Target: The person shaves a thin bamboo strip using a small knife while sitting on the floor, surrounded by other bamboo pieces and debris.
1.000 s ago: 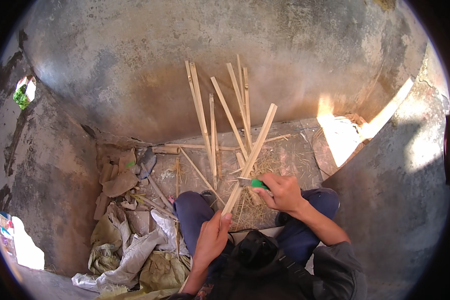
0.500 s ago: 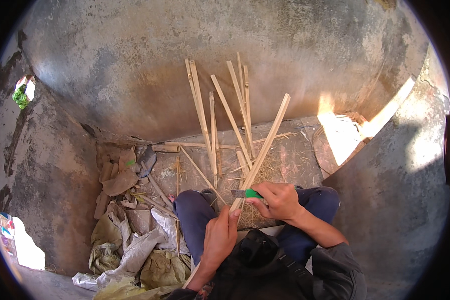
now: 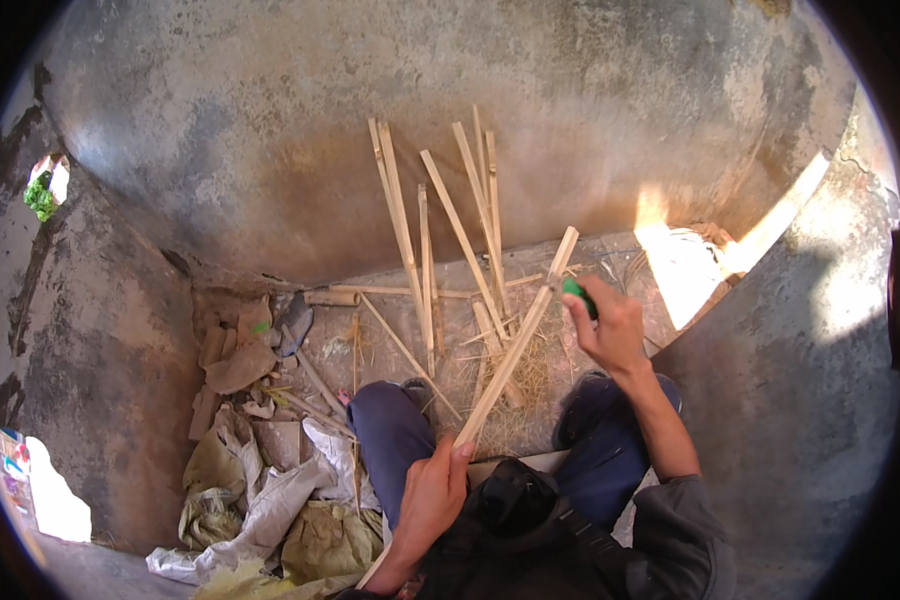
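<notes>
My left hand (image 3: 434,492) is closed around the lower end of a long, pale bamboo strip (image 3: 510,365). From there the strip slants away to the upper right, above the ground between my knees. My right hand (image 3: 610,325) grips a green-handled knife (image 3: 581,298) close to the strip's far end. Little of the blade can be made out, and I cannot tell if it touches the strip. Fine shavings (image 3: 535,375) lie on the ground below the strip.
Several bamboo strips (image 3: 455,215) lean against the concrete wall (image 3: 300,150) ahead. A short round bamboo piece (image 3: 332,298) lies at its foot. Crumpled sacks (image 3: 270,500) and broken rubble (image 3: 238,365) fill the left side. Walls close in on both sides.
My right hand has moved the knife up and to the right, from near my left hand to the strip's far end. The strip's far end sits lower and nearer.
</notes>
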{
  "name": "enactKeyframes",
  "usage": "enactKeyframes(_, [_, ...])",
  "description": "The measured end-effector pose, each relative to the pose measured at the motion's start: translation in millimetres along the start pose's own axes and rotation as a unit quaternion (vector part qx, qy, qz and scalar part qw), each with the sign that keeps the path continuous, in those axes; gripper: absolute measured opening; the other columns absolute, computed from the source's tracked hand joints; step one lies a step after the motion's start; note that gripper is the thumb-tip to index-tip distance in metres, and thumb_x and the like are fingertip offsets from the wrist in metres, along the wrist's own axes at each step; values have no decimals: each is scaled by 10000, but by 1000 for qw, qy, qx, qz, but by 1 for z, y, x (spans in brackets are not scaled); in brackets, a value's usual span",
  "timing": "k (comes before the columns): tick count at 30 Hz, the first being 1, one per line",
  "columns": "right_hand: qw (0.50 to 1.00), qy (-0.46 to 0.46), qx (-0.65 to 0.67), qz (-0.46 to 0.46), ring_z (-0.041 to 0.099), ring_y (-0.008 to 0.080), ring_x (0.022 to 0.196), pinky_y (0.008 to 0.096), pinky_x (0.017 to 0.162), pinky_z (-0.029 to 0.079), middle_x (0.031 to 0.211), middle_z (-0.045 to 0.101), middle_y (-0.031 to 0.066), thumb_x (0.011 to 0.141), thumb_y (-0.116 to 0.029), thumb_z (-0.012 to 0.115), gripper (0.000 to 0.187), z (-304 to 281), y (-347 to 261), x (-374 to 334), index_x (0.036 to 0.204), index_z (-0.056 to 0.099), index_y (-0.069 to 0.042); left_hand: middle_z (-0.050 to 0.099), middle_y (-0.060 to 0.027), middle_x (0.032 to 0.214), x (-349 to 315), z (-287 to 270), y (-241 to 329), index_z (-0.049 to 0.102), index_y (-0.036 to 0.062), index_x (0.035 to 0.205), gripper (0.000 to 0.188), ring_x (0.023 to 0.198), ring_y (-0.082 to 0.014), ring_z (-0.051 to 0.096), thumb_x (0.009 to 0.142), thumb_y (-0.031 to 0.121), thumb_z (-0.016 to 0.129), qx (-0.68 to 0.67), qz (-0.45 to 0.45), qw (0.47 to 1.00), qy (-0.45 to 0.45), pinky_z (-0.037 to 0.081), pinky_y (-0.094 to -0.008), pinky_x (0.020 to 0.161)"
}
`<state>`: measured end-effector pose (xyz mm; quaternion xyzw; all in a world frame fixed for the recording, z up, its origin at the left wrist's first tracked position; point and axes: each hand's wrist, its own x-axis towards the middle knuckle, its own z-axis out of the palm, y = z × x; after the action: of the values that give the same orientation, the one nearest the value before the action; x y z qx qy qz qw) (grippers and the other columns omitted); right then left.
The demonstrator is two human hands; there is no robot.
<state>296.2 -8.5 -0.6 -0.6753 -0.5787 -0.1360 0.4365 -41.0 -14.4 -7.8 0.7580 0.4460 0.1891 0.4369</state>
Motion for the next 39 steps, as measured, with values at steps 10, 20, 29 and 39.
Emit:
enactKeyframes(10, [995, -43, 59, 68, 701, 342, 649, 420, 605, 509, 765, 693, 167, 1061, -270, 721, 259, -22, 5, -2, 1147, 713, -26, 622, -162, 695, 5, -10, -28, 625, -3, 1040, 371, 625, -331, 652, 1174, 337, 566, -66, -31, 997, -20, 483, -448, 627])
enactKeyframes(20, [892, -171, 362, 211, 763, 163, 847, 348, 760, 589, 956, 791, 110, 1030, -205, 793, 279, 15, -60, -43, 1178, 738, 24, 733, -143, 858, 36, 1, -7, 639, 5, 1104, 292, 750, -207, 714, 1061, 261, 772, -111, 72, 988, -75, 546, -359, 678])
enactKeyframes(29, [788, -140, 531, 277, 751, 158, 953, 318, 907, 590, 1022, 787, 107, 1075, -135, 727, 201, 10, -57, -38, 1151, 735, 51, 718, -100, 872, 30, -15, 7, 666, 26, 1286, 270, 807, -129, 672, 1115, 234, 692, -164, 119, 972, -116, 530, -337, 735])
enactKeyframes(39, [974, -103, 198, -36, 731, 263, 751, 368, 663, 555, 889, 718, 99, 1003, -258, 795, 243, 1, -60, -46, 1117, 729, -54, 562, -10, 799, 31, -12, 2, 674, 21, 1305, 304, 694, -89, 494, 1195, 261, 523, -160, 45, 983, -77, 406, -275, 642])
